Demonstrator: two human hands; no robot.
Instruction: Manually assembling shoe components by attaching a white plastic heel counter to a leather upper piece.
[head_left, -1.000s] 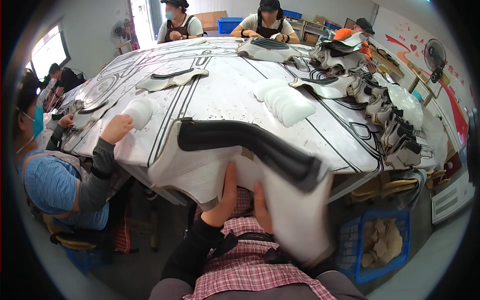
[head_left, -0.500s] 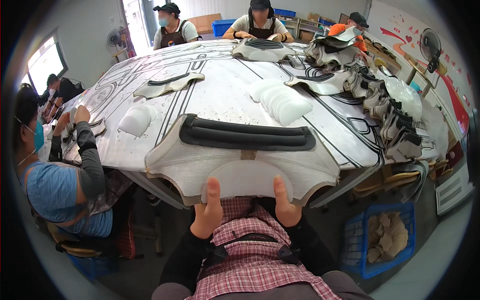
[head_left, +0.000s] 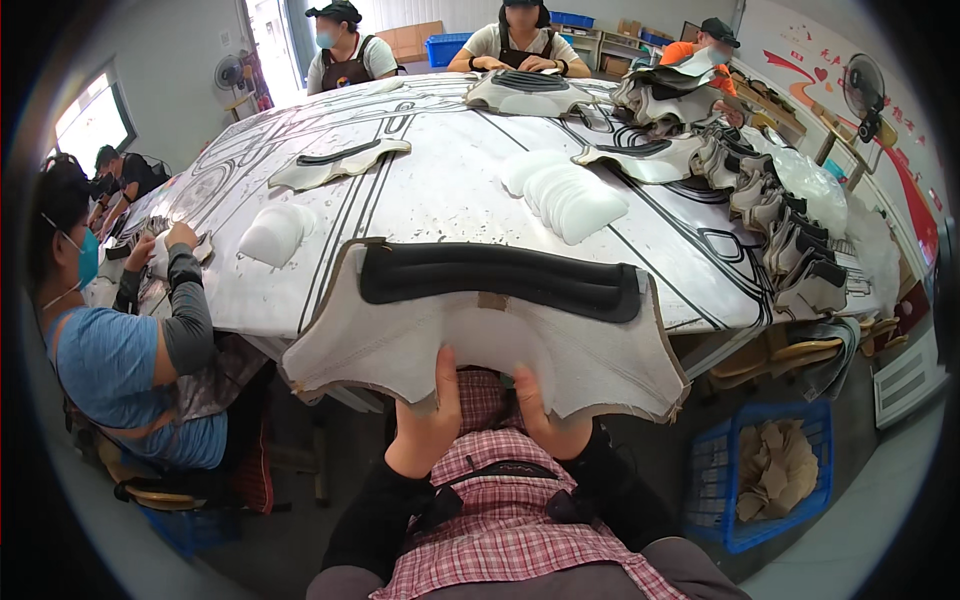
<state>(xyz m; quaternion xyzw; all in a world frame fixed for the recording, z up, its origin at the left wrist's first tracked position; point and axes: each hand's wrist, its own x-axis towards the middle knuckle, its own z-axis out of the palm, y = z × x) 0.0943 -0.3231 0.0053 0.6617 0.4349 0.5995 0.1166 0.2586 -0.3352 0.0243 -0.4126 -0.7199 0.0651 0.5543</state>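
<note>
A light grey shoe upper [head_left: 390,325] with a black padded collar [head_left: 500,280] is held over the table's near edge, padded side away from me. My left hand [head_left: 428,425] grips its near edge left of the middle, thumb on top and fingers hidden beneath. To the right, my right hand [head_left: 555,420] holds the same edge in the same way. Between the thumbs the edge bends into an arch around a pale, smooth area; I cannot tell whether a white half-moon piece is there. Loose white half-moon pieces lie beyond, in a right stack [head_left: 570,200] and a left stack [head_left: 275,235].
Another upper [head_left: 340,165] lies on the marked white table cover [head_left: 440,205]. A row of uppers [head_left: 785,235] and a heap [head_left: 665,100] fill the right side. A blue basket [head_left: 760,480] of scraps stands on the floor. Co-workers sit left [head_left: 130,380] and across the table.
Both thumbs have moved closer together and slightly up. The upper's near edge has bent into an arch, and the white half-moon's clear outline no longer shows. The left co-worker's hands have lowered.
</note>
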